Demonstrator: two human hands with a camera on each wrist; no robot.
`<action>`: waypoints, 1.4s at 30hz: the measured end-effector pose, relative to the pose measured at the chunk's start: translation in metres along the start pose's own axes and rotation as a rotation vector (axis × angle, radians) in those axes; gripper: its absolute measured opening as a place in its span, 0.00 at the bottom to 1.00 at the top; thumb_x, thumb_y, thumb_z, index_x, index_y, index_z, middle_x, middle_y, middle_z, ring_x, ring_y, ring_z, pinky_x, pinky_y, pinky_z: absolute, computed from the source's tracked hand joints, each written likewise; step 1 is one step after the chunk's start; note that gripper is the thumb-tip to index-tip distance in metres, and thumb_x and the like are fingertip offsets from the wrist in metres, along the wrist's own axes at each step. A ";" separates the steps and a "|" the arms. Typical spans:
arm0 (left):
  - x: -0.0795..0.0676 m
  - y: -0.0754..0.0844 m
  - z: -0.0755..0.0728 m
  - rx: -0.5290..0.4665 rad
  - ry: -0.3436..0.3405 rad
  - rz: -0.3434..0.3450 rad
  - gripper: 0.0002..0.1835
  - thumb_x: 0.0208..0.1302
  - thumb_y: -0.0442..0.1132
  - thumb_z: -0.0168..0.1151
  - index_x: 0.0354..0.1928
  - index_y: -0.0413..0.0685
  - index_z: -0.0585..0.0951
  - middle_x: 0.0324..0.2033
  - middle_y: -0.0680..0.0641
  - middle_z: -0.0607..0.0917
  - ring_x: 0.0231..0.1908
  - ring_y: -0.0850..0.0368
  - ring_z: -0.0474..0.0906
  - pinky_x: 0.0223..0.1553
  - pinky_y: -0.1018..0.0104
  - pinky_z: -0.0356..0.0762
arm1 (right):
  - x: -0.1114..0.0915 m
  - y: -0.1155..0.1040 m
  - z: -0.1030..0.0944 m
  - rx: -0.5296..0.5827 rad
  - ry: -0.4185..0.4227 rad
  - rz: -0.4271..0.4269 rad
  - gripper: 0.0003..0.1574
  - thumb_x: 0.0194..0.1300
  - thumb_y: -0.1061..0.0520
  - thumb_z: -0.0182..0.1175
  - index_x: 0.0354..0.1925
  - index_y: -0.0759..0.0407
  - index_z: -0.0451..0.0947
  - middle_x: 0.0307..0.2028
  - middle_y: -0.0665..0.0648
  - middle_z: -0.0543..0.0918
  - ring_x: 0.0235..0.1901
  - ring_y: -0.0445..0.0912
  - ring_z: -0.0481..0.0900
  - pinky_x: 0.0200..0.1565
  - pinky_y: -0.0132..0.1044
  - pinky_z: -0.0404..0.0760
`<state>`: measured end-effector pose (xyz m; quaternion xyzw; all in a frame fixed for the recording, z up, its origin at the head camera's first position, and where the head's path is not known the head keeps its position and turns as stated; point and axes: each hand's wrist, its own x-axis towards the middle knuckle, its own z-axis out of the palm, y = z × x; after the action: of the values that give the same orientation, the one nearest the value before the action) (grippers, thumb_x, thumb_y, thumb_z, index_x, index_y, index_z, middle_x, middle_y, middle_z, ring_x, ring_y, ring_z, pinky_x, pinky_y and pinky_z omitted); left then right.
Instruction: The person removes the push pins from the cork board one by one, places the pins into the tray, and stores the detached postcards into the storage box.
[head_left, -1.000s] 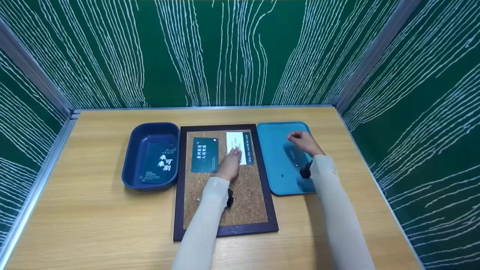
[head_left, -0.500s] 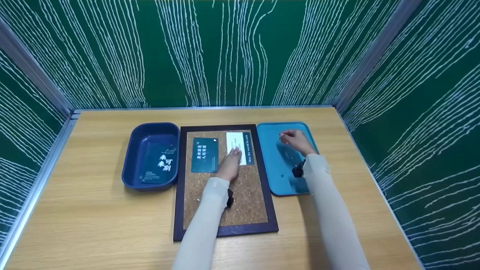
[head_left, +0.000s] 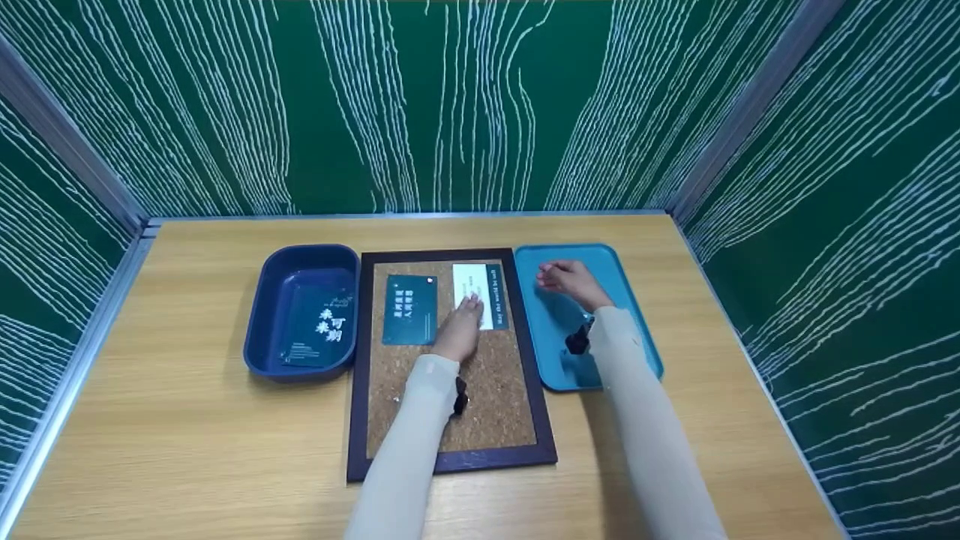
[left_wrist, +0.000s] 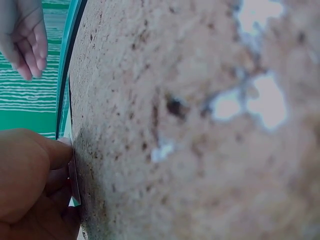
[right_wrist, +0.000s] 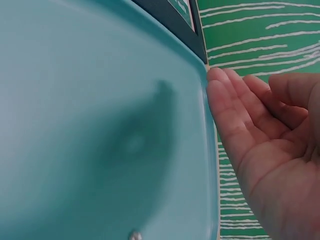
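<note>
Brown cork, set in a dark frame, makes up the board [head_left: 491,397] at the center of a wooden table [head_left: 187,427], where a person works with both hands. The left hand [head_left: 459,331] presses its fingertips on a white-and-green card [head_left: 493,294] — the grasp is loose, with the fingers reaching forward rather than clenched. The card lies at the board's upper right, near the frame, its white part toward the left and its green strip toward the right. A second card, dark green with white characters [head_left: 410,310], lies to its left on the cork, apart from it.

The right hand [head_left: 574,283] hovers over a light-blue tray [head_left: 541,330], released, its fingers slightly bent and relaxed, a soft shadow below. A small shiny piece [right_wrist: 135,235] sits on the tray, cut by the lower edge of the right wrist view and too small to identify. The tray lies just beside the board's right side; a navy tub [head_left: 301,259] stands just beside its left — inside it, a larger dark green card [head_left: 316,330] with white characters.
</note>
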<state>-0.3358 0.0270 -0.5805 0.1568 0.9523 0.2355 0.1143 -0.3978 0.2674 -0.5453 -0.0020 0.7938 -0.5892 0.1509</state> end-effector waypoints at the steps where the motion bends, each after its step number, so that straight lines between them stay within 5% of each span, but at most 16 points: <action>1: 0.000 0.000 0.000 0.002 -0.001 0.001 0.24 0.77 0.40 0.38 0.71 0.43 0.62 0.73 0.46 0.58 0.74 0.52 0.50 0.75 0.58 0.50 | 0.001 0.000 0.002 -0.007 0.000 0.000 0.29 0.77 0.54 0.44 0.64 0.75 0.63 0.58 0.75 0.72 0.60 0.63 0.73 0.62 0.48 0.75; 19: -0.002 0.001 0.000 0.018 0.004 -0.003 0.24 0.77 0.38 0.39 0.71 0.44 0.62 0.74 0.46 0.58 0.74 0.51 0.50 0.74 0.57 0.53 | 0.014 -0.005 0.043 0.016 -0.007 0.098 0.29 0.76 0.51 0.45 0.66 0.69 0.63 0.59 0.67 0.74 0.61 0.56 0.74 0.64 0.44 0.74; 42: -0.001 -0.002 0.003 -0.024 0.043 0.021 0.23 0.76 0.37 0.39 0.71 0.42 0.63 0.73 0.45 0.60 0.74 0.51 0.51 0.74 0.55 0.53 | 0.024 -0.012 0.059 0.048 0.025 0.231 0.28 0.75 0.53 0.48 0.66 0.67 0.63 0.61 0.66 0.74 0.60 0.54 0.75 0.64 0.43 0.74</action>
<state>-0.3350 0.0264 -0.5835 0.1603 0.9499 0.2516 0.0932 -0.4080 0.2042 -0.5555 0.1005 0.7761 -0.5869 0.2078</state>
